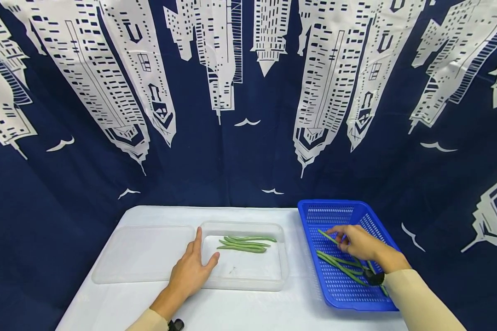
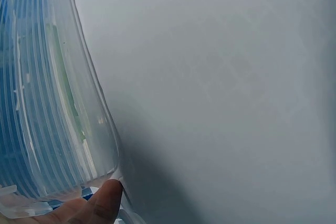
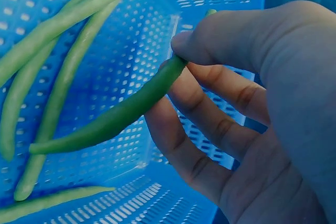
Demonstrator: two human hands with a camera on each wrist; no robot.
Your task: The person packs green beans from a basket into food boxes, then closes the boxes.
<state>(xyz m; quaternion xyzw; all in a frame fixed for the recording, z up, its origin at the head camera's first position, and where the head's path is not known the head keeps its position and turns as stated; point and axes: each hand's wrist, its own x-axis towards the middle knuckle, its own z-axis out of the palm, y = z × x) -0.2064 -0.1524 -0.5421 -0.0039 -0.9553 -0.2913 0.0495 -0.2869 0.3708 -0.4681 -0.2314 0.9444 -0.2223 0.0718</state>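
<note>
With your right hand (image 1: 356, 241) you are pinching a slender green bean (image 3: 118, 114) inside the blue rectangular plastic basket (image 1: 356, 305), your left hand (image 1: 190, 272) spreading straight-fingered at the clear rectangular plastic box (image 1: 252, 282), and the bean is probably handling light, firm, snappable, best pinched mid-length.

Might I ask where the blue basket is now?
In the head view, the blue basket sits right of the clear container, beneath the right hand.

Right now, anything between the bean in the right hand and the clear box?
The basket's left rim, then the box's right rim; only table shows between. Whether the bean is above the first, I can't tell. The left hand is at the box's left side, off that line.
</note>
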